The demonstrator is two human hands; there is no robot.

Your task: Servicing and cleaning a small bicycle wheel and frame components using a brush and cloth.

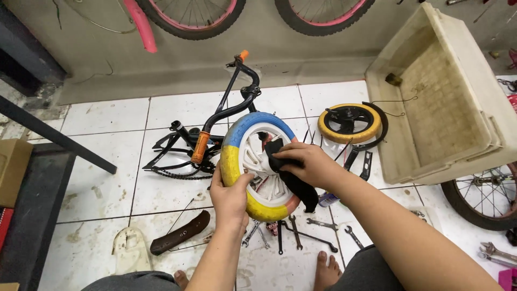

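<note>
A small bicycle wheel (pixel 239 140) with a white plastic hub and a tyre coloured blue, yellow and pink stands upright in front of me. My left hand (pixel 230 195) grips its lower rim and tyre. My right hand (pixel 302 161) presses a black rag (pixel 291 180) against the white hub; the rag hangs down past the tyre.
A black child's bicycle frame (pixel 215 116) with chain and orange grip lies behind the wheel. A second, yellow-tyred wheel (pixel 350 123) lies at right beside a tipped cream plastic tub (pixel 463 54). Wrenches (pixel 301 231) and a brown mudguard (pixel 180 233) lie by my bare feet.
</note>
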